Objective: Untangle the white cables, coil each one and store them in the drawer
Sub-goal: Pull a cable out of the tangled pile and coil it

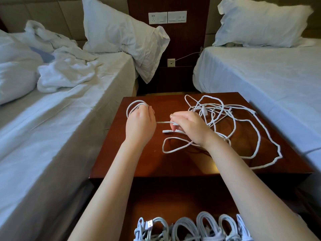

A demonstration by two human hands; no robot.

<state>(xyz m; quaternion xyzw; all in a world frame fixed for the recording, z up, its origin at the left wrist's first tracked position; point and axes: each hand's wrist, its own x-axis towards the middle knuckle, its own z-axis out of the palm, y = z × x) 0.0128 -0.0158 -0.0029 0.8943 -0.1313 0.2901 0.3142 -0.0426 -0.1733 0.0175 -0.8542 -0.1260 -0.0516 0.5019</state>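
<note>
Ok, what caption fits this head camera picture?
Left hand holds a coil; right hand pinches the cable; tangle on table.

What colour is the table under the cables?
The table is glossy reddish-brown, seen in the head view.

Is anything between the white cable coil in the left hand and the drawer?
Nothing visible blocks it: only dark wooden tabletop lies between the white cable coil and the drawer. Its free strand runs to the right hand.
</note>
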